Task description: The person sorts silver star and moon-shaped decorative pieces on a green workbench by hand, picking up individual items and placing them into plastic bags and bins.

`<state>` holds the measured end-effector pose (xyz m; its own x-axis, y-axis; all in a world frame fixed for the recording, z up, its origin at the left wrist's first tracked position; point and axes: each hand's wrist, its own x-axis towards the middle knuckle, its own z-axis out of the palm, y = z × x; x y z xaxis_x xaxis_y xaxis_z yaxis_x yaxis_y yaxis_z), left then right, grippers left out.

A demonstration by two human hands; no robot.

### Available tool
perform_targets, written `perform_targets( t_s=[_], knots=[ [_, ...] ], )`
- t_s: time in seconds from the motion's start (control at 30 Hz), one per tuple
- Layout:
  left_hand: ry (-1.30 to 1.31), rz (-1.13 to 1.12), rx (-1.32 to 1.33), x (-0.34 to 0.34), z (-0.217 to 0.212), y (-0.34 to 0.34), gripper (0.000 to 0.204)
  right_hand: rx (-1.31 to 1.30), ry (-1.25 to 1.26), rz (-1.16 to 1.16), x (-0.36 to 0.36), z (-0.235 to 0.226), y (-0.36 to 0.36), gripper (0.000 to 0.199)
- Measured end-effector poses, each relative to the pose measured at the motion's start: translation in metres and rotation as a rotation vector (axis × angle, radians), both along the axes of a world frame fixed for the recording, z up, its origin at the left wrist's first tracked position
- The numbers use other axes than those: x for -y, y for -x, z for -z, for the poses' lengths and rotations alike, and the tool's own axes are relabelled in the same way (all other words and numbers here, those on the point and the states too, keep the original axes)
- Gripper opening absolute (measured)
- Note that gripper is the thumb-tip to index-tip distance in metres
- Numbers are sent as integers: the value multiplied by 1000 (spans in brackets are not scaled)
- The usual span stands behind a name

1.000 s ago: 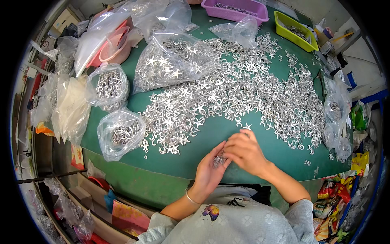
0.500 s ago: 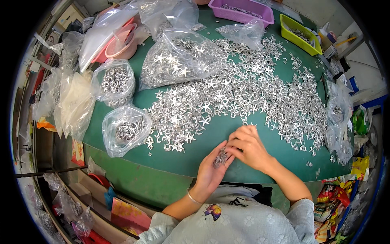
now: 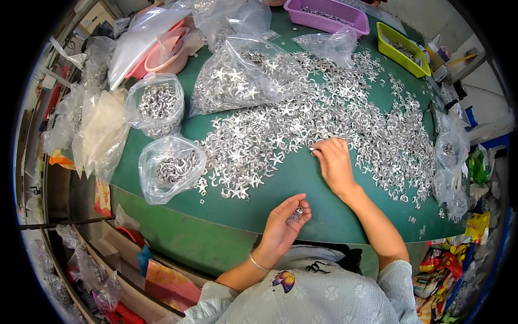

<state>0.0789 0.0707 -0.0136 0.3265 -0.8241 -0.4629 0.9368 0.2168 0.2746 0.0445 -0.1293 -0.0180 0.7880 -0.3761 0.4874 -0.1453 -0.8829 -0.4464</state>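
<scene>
A wide pile of small silvery metal pieces point(image 3: 356, 113), some star-shaped and others curved like crescents, is spread over the green table point(image 3: 232, 216). My left hand point(image 3: 283, 220), palm up near the front edge, curls its fingers around a small cluster of silvery metal pieces point(image 3: 295, 215). At the near edge of the pile, my right hand point(image 3: 335, 164) has thumb and fingertips pinched together. A tiny pale bit shows at those fingertips, too small to name.
Clear plastic bags of metal pieces point(image 3: 171, 168) stand left of the pile, with a larger bag point(image 3: 243, 78) behind. Farther back are a pink basin point(image 3: 170, 59), a purple basket point(image 3: 326, 20) and a yellow-green basket point(image 3: 402, 51). More bags point(image 3: 450, 156) line the right edge.
My right hand has left my left hand and moved forward to the pile's near edge. The left hand stays near the table edge, its fingers now curled more around the metal pieces.
</scene>
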Motion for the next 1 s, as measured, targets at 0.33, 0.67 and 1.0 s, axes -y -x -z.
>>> perform_targets(
  t_s=[0.33,0.67,1.0],
  knots=[
    [-15,10,1,3,0,-2,30,-36,-793,201,15,-10,19,17],
    [2,-19,-68,17,-19,-5,33,-90,-708,-48,-24,-37,38,13],
    [62,90,-124,11,3,-4,23,-177,101,159,34,-5,1,41]
  ],
)
